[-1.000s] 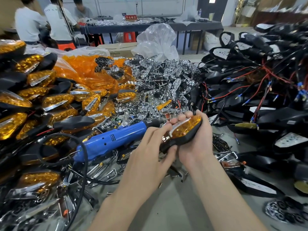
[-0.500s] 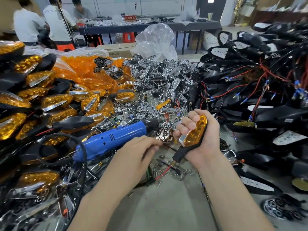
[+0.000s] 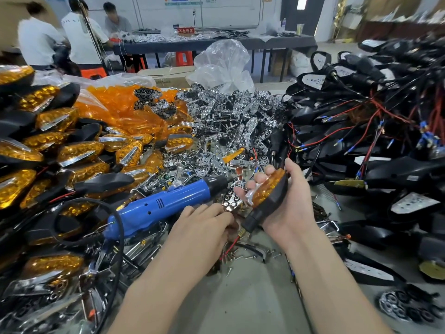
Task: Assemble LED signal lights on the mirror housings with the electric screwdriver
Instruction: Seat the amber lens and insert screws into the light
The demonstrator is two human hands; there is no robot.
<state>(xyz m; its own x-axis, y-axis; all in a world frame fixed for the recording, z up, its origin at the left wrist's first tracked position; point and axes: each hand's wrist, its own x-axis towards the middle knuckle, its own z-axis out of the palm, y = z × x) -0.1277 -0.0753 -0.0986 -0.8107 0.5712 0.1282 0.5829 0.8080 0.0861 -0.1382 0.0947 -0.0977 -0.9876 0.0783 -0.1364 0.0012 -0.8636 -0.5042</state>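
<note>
Loose screws [image 3: 250, 256] lie on the worktop [image 3: 240, 304]. Left grip [image 3: 204, 227]: fingers curled at the stem end, contents indiscernible. Right grip [image 3: 296, 203] grasps the signal light [image 3: 267, 189], lens leftward. Electric screwdriver [image 3: 163, 206] lies just left. Chrome reflectors [image 3: 228, 116] are heaped beyond.

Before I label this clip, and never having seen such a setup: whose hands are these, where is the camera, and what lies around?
No machine here: a person works with bare hands, filmed by one camera worn on the head, looking down. The right hand grips an amber signal light in its black housing. The left hand reaches in beside it; what it holds is unclear. A blue electric screwdriver lies untouched on the heap. Amber lights are piled left, chrome reflectors in the middle, black wired housings right, loose screws near the hands.
</note>
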